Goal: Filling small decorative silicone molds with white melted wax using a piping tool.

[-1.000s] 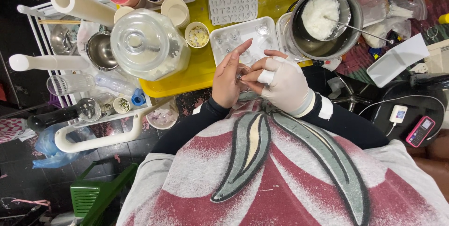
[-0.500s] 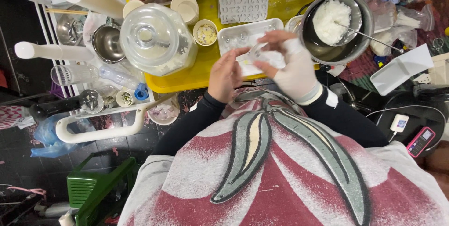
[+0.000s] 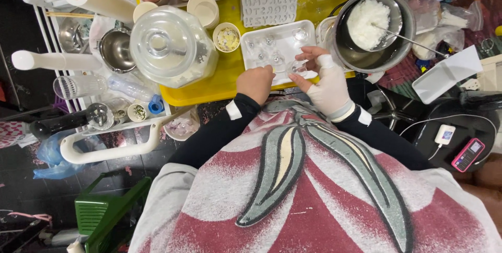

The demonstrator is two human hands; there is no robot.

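A white rectangular tray (image 3: 255, 37) with several small clear pieces stands on a yellow board (image 3: 225, 72). My left hand (image 3: 255, 82) rests curled at the tray's near edge, fingers closed; what it holds is hidden. My right hand (image 3: 321, 77), wrapped in a white bandage or glove, reaches over the tray's near right corner, its fingertips pinching a small clear piece (image 3: 297, 66).
A metal pot (image 3: 393, 43) of white flakes with a spoon stands right of the tray. A large lidded glass jar (image 3: 168, 43) stands left. Small cups, a white letter mould (image 3: 270, 1), a white rack and a phone (image 3: 467, 154) surround the spot.
Both hands have moved apart and forward from in front of my chest onto the white tray. The right hand now pinches a small clear piece there.
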